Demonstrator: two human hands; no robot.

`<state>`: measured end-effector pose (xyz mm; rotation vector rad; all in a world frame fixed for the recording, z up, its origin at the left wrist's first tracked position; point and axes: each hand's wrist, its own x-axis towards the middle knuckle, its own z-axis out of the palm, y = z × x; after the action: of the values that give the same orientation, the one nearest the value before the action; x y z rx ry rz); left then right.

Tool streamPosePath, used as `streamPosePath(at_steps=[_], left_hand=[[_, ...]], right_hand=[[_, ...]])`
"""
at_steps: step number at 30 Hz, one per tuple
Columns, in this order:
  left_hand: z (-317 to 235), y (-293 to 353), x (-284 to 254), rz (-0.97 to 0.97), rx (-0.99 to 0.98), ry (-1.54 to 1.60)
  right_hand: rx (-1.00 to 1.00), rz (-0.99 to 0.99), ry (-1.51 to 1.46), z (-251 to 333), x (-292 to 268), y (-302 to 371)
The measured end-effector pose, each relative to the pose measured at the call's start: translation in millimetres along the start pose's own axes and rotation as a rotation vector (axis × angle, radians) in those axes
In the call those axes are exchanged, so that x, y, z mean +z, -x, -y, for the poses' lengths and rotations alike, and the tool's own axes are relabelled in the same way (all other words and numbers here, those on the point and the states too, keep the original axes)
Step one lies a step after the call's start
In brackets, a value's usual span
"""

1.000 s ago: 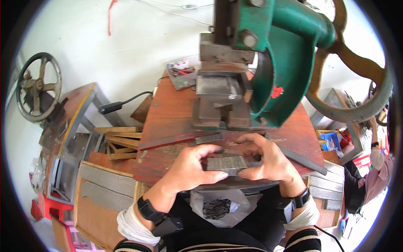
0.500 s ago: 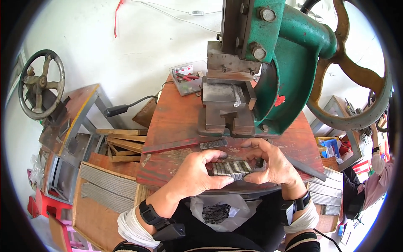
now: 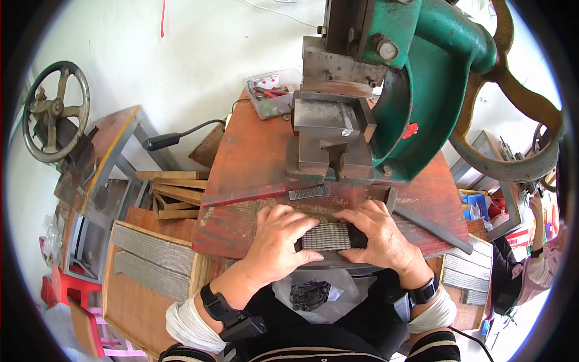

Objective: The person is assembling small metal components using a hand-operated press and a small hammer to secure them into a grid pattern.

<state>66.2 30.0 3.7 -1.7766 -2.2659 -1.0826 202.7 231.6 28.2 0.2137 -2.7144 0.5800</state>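
Note:
Both my hands press in on a block of thin grey metal strips [image 3: 326,236] lying at the near edge of the reddish workbench [image 3: 253,163]. My left hand [image 3: 278,238] cups its left end, and my right hand [image 3: 379,234] cups its right end. A smaller loose stack of strips [image 3: 309,192] lies just beyond, in front of the grey die block [image 3: 329,136] of the green press [image 3: 422,84]. A red flat bar [image 3: 244,195] lies to the left of that stack.
A clear plastic bag with dark pieces [image 3: 310,295] sits in my lap. A wooden tray with rows of strips [image 3: 151,259] stands at lower left. The press flywheel [image 3: 512,139] is on the right, another handwheel [image 3: 54,111] at far left. Another person [image 3: 537,265] is at the right rim.
The view has shifted so the bench and press sit higher and nearer. My hands stay closed around the strip block and have squared it up between them.

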Motion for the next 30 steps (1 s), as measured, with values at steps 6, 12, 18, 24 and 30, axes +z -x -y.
streamPosePath(at_steps=[6, 12, 18, 24, 30], left_hand=[[7, 7, 0, 0.047, -0.059, 0.066], [3, 11, 1, 0.012, -0.147, 0.06], [10, 10, -5, 0.055, -0.118, 0.023], [12, 7, -3, 0.062, -0.106, 0.039], [9, 8, -1, 0.031, -0.101, 0.048]], right_hand=[[0.037, 0.019, -0.035, 0, 3, 0], [0.056, 0.049, -0.047, 3, 0, -1], [0.079, 0.083, -0.059, 6, -2, -2], [0.091, 0.05, -0.08, 7, -8, -2], [0.488, -0.289, 0.314, -37, -47, 55]])
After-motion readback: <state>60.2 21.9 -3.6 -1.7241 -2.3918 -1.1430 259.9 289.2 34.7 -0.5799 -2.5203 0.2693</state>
